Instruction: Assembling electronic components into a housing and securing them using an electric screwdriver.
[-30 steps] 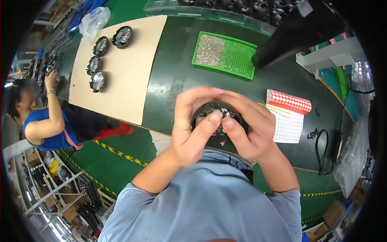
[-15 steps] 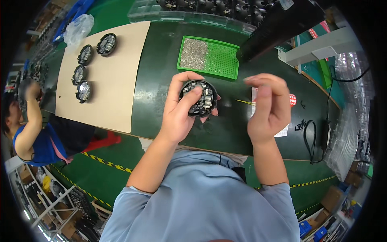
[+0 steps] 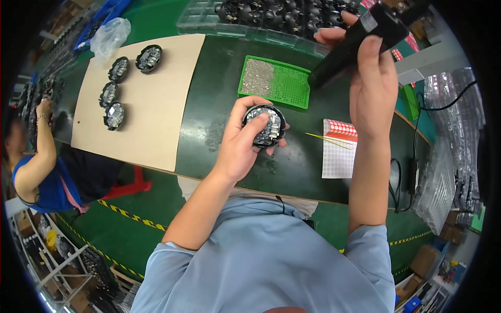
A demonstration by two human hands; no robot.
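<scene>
My left hand [image 3: 235,141] is closed around a round black housing [image 3: 283,128] with a circuit board [image 3: 270,133] inside, its thumb lying on the board. Up on the right, my right hand [image 3: 373,99] wraps a thick black electric screwdriver [image 3: 339,60], thumb on the near side and fingertips past the far side. The tool slants down to the left, its lower end by the right edge of a green perforated tray [image 3: 274,100]. Small silvery screws [image 3: 257,75] fill the tray's left part. Yellow tweezers [image 3: 326,137] lie across a sticker sheet [image 3: 336,161] left of my right forearm.
Several similar round units [image 3: 148,58] rest on a beige board [image 3: 151,120] to the left. Clear plastic trays [image 3: 201,23] with black parts stand at the far side. A cable [image 3: 395,182] lies at right. A co-worker [image 3: 47,167] is at the far left.
My right hand has moved away from me and up to the electric screwdriver, uncovering the sticker sheet. My left hand still holds the round housing. The view has shifted slightly.
</scene>
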